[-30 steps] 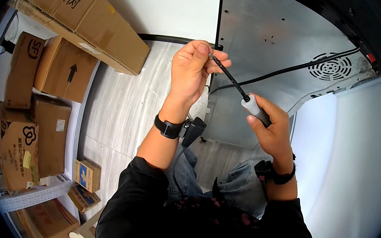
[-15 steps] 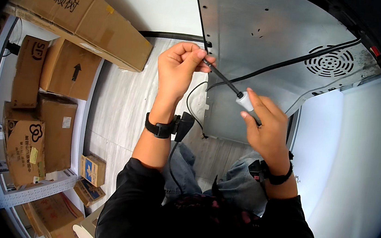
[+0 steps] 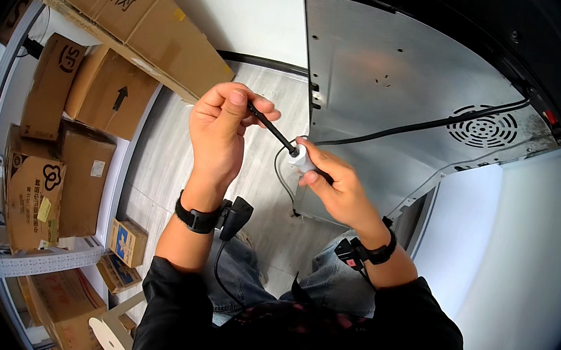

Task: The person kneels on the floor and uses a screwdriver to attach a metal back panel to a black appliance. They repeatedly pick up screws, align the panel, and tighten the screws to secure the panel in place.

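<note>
A screwdriver (image 3: 273, 130) with a long dark shaft and a pale, partly dark handle is held between my hands, slanting from upper left to lower right. My right hand (image 3: 337, 188) is closed around the handle, thumb and forefinger on its light part. With thumb and fingers pinched, my left hand (image 3: 221, 124) grips the tip of the shaft; whether a small screw is there too, I cannot tell. Right of my hands stands a large metal panel (image 3: 374, 68), the side of a cabinet-like appliance. Both hands are apart from it.
A black cable (image 3: 394, 138) runs across the panel past a round vent (image 3: 482, 126); a thinner cord (image 3: 279, 175) hangs to the floor. At left, a shelf (image 3: 91, 254) holds several cardboard boxes (image 3: 92, 176). A long carton (image 3: 146, 17) lies above it. At right is a white surface (image 3: 512, 247).
Both hands have moved left and slightly nearer me with the screwdriver, away from the panel's edge. The view has shifted a little. The grips look the same.
</note>
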Demonstrator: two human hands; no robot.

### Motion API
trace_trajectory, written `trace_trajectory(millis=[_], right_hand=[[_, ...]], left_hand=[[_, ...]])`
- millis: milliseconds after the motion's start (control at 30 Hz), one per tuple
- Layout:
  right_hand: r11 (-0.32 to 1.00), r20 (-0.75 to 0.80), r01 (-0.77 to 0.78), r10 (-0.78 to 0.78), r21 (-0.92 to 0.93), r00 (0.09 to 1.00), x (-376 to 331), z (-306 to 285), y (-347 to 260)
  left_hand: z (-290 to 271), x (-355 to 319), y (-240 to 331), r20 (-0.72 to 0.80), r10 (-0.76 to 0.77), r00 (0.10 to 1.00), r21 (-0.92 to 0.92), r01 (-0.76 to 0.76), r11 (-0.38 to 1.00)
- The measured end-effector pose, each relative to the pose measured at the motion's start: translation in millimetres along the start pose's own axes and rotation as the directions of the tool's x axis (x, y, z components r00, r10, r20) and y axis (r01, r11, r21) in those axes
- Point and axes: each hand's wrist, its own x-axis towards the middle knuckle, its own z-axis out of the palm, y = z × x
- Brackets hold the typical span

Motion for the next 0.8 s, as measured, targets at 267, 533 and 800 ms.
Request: trace_trajectory(millis=[267, 533, 800], right_hand=[[1.000, -0.273, 0.009, -0.009, -0.001, 0.962, 4.0, 19.6, 3.7], [0.946, -0.494, -0.117, -0.051, -0.303, 0.868, -2.3, 10.4, -30.1], [0.988, -0.656, -0.085, -0.022, -0.130, 0.754, -7.5, 27.4, -47.9]], left_hand=[[-9.2, 22.4, 4.6, 0.067, 0.034, 0.997, -0.100, -0.027, 0.995], [35.5, 61.3, -1.8, 0.329, -0.026, 0.944, -0.294, 0.128, 0.947], [69.8, 74.4, 11.7, 0.566, -0.074, 0.821, -0.300, 0.289, 0.909]])
